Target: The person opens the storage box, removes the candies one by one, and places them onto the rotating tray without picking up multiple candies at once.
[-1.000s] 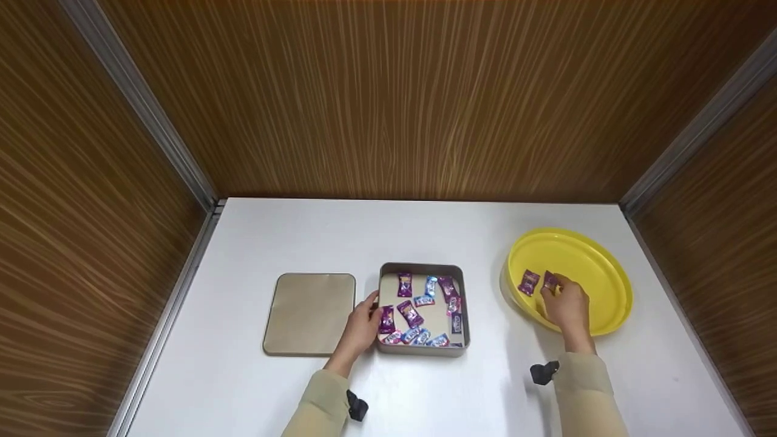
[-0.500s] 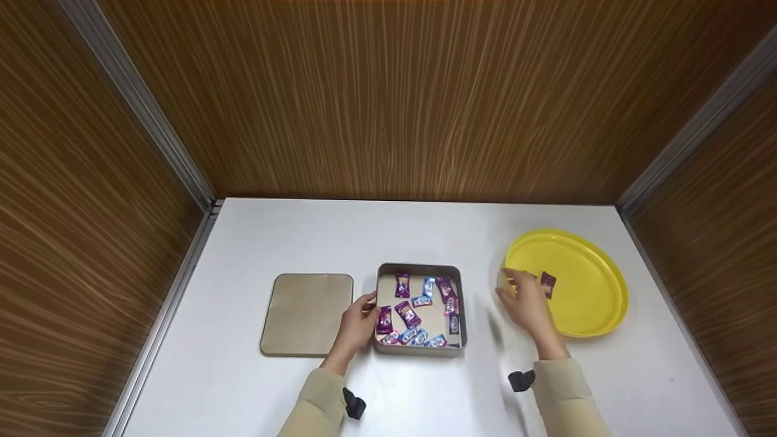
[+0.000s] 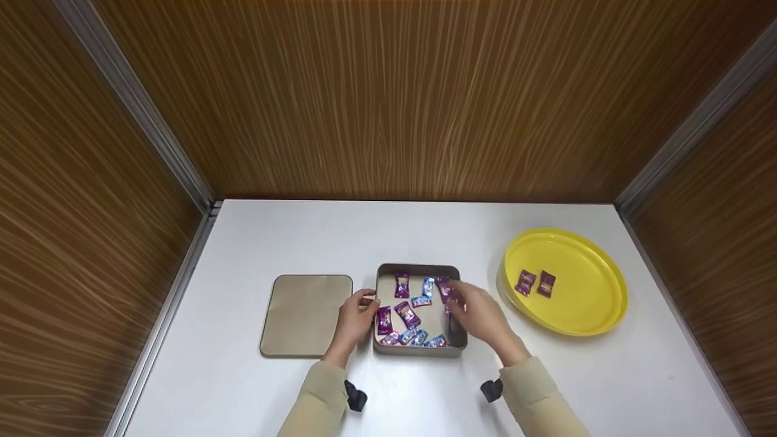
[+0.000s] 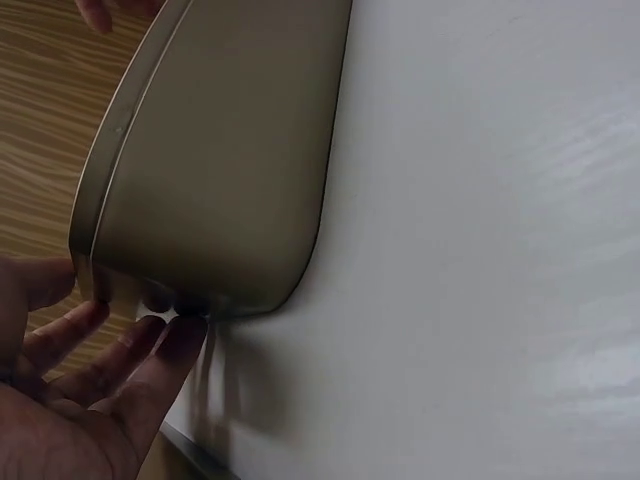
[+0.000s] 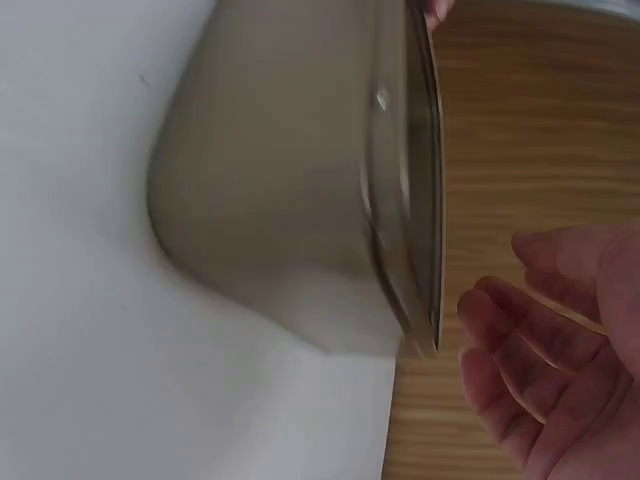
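A square metal tin (image 3: 419,352), its lid off, holds several wrapped candies in purple, blue and pink. My left hand (image 3: 354,320) pinches the tin's left rim; in the left wrist view the thumb is at the rim (image 4: 85,250) and the fingertips (image 4: 185,330) press on the outer wall. Over the tin's right side is my right hand (image 3: 481,315), its fingers relaxed and slightly bent, nothing between them. It hides some of the candies there. The right wrist view shows its fingers (image 5: 520,350) apart from the tin wall (image 5: 270,150).
A flat square metal lid (image 3: 306,315) lies left of the tin. To the right stands a round yellow basin (image 3: 592,285) with purple-wrapped candies (image 3: 546,284) at its left side. Wood-grain panels (image 3: 388,103) enclose the white table (image 3: 364,230) at the back and both sides.
My right hand has let go of a purple candy in the yellow basin and moved left to the tin. My left hand has stayed at the tin's rim.
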Action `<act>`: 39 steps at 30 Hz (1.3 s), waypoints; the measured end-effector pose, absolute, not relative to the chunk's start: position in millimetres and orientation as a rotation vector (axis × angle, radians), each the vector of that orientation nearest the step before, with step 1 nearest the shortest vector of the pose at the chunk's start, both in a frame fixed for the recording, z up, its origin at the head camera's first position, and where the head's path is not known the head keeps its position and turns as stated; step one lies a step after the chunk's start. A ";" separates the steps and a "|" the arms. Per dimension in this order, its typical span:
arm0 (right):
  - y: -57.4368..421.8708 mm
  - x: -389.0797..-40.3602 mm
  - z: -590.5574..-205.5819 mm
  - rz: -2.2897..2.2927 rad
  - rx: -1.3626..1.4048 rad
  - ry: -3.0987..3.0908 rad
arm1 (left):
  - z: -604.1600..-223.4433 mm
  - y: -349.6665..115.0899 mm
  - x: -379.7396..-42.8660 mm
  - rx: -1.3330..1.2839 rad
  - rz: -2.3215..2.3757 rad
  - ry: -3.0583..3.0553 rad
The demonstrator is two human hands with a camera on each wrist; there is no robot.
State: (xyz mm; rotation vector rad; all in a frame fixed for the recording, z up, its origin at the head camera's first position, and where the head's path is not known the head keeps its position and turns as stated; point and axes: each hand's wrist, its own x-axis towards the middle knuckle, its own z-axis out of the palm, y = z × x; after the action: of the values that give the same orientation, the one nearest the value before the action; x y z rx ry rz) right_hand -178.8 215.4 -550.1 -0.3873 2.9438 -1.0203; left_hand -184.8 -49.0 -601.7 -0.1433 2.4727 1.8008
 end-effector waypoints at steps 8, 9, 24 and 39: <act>187.9 -176.3 -563.5 -0.824 -0.511 2.880 | -602.2 -47.7 -185.5 -0.180 1.846 2.374; 185.2 -176.3 -565.2 -0.805 -0.531 2.873 | -601.3 -47.4 -185.2 -0.183 1.843 2.376; 164.7 -178.0 -581.6 -0.590 -0.668 2.902 | -597.7 -43.4 -182.6 -0.155 1.763 2.449; 161.4 -179.9 -589.6 -0.484 -0.816 2.877 | -596.4 -42.8 -182.8 -0.159 1.770 2.425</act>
State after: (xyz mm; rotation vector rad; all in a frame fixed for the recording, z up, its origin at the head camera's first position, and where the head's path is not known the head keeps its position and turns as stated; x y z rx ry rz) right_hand -179.9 161.4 -589.6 -0.8159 2.8770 -0.4837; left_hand -182.8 -42.8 -596.4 -0.1588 2.4254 1.7700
